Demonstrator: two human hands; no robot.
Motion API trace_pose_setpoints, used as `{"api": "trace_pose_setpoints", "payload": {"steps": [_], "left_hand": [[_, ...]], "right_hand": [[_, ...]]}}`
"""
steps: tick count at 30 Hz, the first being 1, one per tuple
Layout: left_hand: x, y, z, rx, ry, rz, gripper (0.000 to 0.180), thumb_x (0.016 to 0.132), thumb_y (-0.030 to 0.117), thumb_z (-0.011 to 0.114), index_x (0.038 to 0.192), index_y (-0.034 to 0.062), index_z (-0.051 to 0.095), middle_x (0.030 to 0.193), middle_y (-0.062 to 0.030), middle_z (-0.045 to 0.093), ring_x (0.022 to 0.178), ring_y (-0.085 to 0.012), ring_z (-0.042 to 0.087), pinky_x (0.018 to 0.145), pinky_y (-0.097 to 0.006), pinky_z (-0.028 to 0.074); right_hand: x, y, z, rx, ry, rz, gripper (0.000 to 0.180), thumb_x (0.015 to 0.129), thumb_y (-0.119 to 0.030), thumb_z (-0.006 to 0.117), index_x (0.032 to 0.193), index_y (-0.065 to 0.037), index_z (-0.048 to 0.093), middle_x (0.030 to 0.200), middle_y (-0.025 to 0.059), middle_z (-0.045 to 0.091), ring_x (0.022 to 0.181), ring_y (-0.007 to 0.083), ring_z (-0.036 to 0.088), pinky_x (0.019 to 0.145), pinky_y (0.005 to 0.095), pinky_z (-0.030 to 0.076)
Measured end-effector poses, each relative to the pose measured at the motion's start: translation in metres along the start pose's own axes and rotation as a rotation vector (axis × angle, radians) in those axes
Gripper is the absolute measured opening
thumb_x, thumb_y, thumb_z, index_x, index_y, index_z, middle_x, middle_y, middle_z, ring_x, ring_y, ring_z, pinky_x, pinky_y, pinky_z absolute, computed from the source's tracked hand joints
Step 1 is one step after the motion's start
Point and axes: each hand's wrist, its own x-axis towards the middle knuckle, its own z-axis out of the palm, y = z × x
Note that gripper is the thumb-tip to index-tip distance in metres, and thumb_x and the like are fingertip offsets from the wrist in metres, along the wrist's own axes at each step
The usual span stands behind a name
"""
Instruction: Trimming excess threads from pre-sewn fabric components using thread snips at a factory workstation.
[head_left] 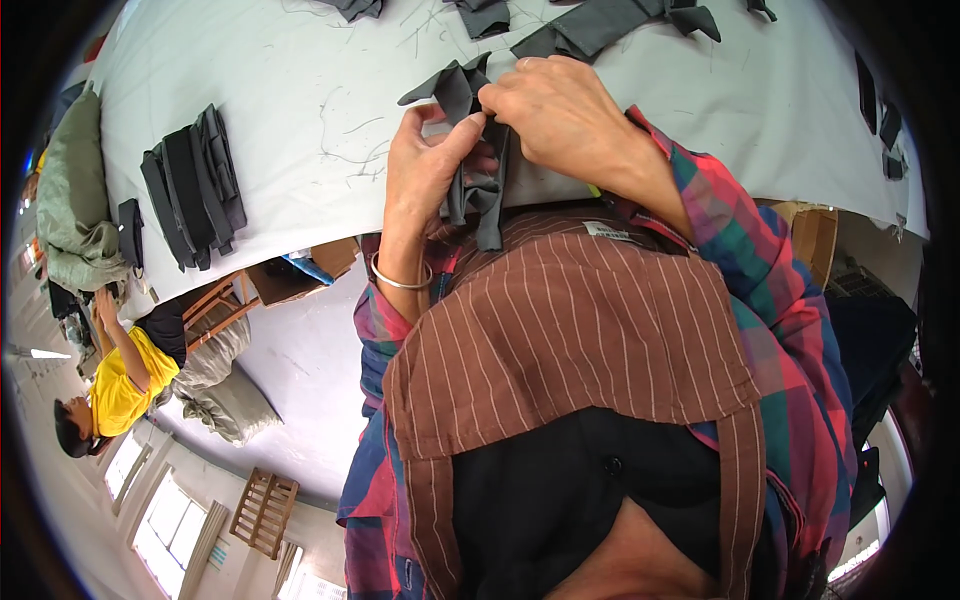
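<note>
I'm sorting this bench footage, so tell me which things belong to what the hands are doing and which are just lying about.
In hand:
- grey fabric piece, gripped by the left hand and the right hand
- white table beneath them

Lying about:
- dark stack
- grey pieces at the far edge
- green sack
- cardboard box
- person in yellow

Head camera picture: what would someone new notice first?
Both hands meet in the middle at the table's edge: the left hand and right hand pinch a folded dark grey fabric piece. A stack of dark fabric pieces lies left on the white table.
</note>
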Motion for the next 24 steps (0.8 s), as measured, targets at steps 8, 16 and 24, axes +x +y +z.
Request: {"api": "trace_pose_setpoints", "payload": {"steps": [8,16,24], "left_hand": [[-0.009,-0.004,-0.007,0.05,0.074,0.085,0.06,0.082,0.022,0.072,0.122,-0.0066,0.038,0.065,-0.0031,0.055,0.049,-0.0084,0.047,0.046,-0.021,0.039],[-0.018,-0.001,-0.003,-0.197,0.094,0.146,0.066,0.079,0.02,0.075,0.123,-0.0089,0.035,0.075,-0.0049,0.059,0.06,-0.0088,0.052,0.051,-0.022,0.042],[-0.037,0.003,-0.012,-0.582,0.057,0.1,0.041,0.085,0.005,0.064,0.121,0.0012,0.045,0.092,-0.0085,0.062,0.069,-0.0145,0.062,0.059,-0.026,0.052]], "right_hand": [[-0.033,0.003,-0.011,0.566,0.058,0.308,0.018,0.08,-0.009,0.065,0.097,-0.004,0.063,0.077,0.0066,0.063,0.071,0.0184,0.057,0.063,0.0324,0.043],[-0.036,-0.028,-0.001,0.75,-0.018,0.26,0.026,0.079,-0.015,0.071,0.103,-0.006,0.066,0.08,0.0087,0.068,0.069,0.0132,0.063,0.063,0.0268,0.047],[-0.033,-0.04,0.007,1.049,-0.129,0.289,0.012,0.083,-0.009,0.061,0.081,0.002,0.058,0.067,0.0012,0.055,0.066,0.007,0.048,0.062,0.0243,0.04]]}}
